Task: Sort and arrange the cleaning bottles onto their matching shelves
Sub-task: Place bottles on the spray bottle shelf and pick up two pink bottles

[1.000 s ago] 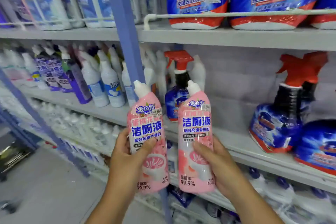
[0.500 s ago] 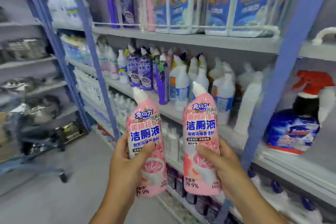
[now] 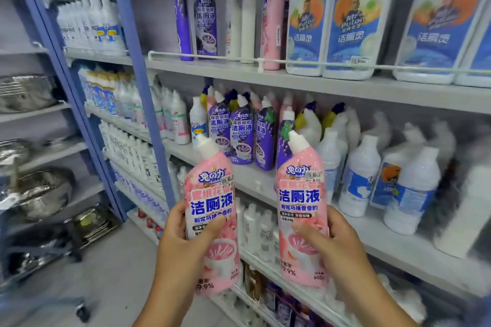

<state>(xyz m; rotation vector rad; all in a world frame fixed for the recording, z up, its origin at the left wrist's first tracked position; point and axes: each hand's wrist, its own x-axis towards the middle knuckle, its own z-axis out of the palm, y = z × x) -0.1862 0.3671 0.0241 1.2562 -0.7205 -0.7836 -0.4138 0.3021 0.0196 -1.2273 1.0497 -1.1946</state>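
Two pink toilet-cleaner bottles are held upright in front of the shelving, one in each grip. The left hand [image 3: 183,241] is wrapped round the lower body of the left pink bottle [image 3: 211,210], with the thumb laid across the label. The right hand [image 3: 332,244] is closed in the same way round the right pink bottle [image 3: 303,210]. Neither bottle touches a shelf; both are carried in the air just before the middle shelf [image 3: 255,180].

Judged from this, the sorting is unfinished: these two bottles are not yet placed. A matching home seems to be offered on the top shelf [image 3: 318,82], where one tall pink bottle [image 3: 273,16] stands between two plain white bottles [image 3: 240,21] and the large white jugs [image 3: 337,26]; pink caps may also be glimpsed at the back of the middle shelf, though the blur there prevents certainty.

Counted outward: two pink bottles in hand; about four purple bottles [image 3: 240,138] in the front rank of the middle shelf; two purple bottles [image 3: 194,18] on the top shelf; three large jugs wholly seen there and a fourth partly cut off at the edge. The white bottles at right are too smeared to be counted.
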